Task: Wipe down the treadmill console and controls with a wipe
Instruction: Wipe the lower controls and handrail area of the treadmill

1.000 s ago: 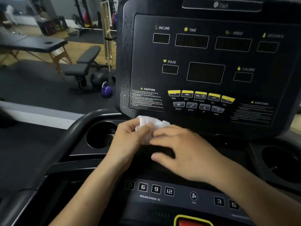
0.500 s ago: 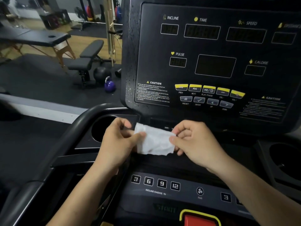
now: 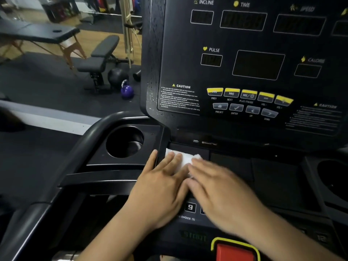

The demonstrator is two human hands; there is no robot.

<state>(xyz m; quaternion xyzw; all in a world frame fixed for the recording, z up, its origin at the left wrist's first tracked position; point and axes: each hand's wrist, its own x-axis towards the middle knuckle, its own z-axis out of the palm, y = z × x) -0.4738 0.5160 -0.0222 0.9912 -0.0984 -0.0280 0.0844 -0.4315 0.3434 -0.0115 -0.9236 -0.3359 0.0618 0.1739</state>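
Observation:
A white wipe (image 3: 183, 156) lies flat on the dark shelf (image 3: 235, 162) below the treadmill console (image 3: 244, 63). My left hand (image 3: 160, 187) presses on the wipe's left part with fingers spread flat. Beside it, my right hand (image 3: 222, 193) lies flat over the wipe's right part, blurred by motion. Most of the wipe is hidden under my fingers. The console above has dark displays and a row of yellow buttons (image 3: 248, 94) with grey ones beneath. Water droplets dot the console's left edge (image 3: 152, 87).
A round cup holder (image 3: 125, 141) sits left of the shelf, another (image 3: 333, 178) at the far right. A red stop button (image 3: 235, 250) is at the bottom. A black handrail (image 3: 81, 146) curves on the left. Beyond are a weight bench (image 3: 98, 59) and a purple kettlebell (image 3: 127, 90).
Both hands held the wipe stretched out in the air half a second ago. Now they have lowered it onto the shelf and lie flat on it.

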